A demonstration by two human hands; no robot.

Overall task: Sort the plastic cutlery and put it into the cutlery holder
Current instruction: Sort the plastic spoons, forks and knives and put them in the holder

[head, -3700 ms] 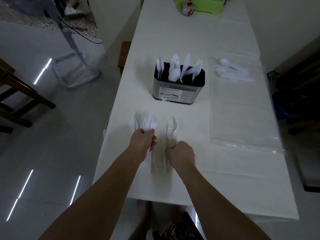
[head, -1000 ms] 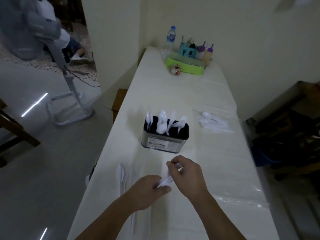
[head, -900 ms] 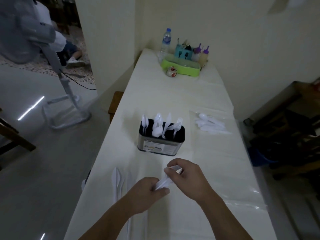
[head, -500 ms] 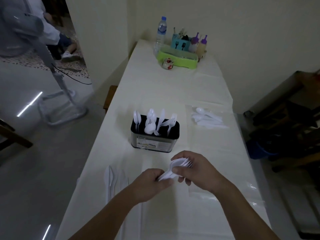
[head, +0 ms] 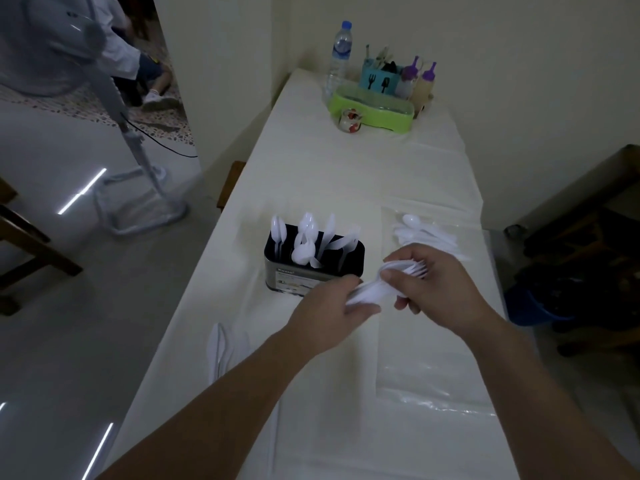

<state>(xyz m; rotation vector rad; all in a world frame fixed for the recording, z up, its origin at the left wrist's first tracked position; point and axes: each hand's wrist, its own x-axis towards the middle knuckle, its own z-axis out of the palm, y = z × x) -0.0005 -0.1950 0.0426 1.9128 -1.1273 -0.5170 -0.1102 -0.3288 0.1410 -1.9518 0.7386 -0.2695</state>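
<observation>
Both hands hold one bundle of white plastic forks (head: 377, 287) above the table, just right of and in front of the cutlery holder (head: 313, 271). My left hand (head: 329, 315) grips the handle ends. My right hand (head: 433, 285) is closed around the tine ends, which stick out past its fingers. The holder is a black-topped metal tin with white spoons, knives and a fork standing in it. More white cutlery (head: 223, 348) lies flat near the table's left edge. A pile of white spoons (head: 424, 233) rests on a clear plastic bag at the right.
The long white-covered table (head: 363, 174) carries a green tray (head: 372, 110) with bottles and a blue caddy at the far end. A clear plastic sheet (head: 429, 368) covers the right side. A standing fan (head: 131, 140) and a person are at the left; dark furniture is at the right.
My hands gathered the forks off the table and lifted them as one bundle, moving up and right toward the holder. The head view tilted up, so the far end of the table shows.
</observation>
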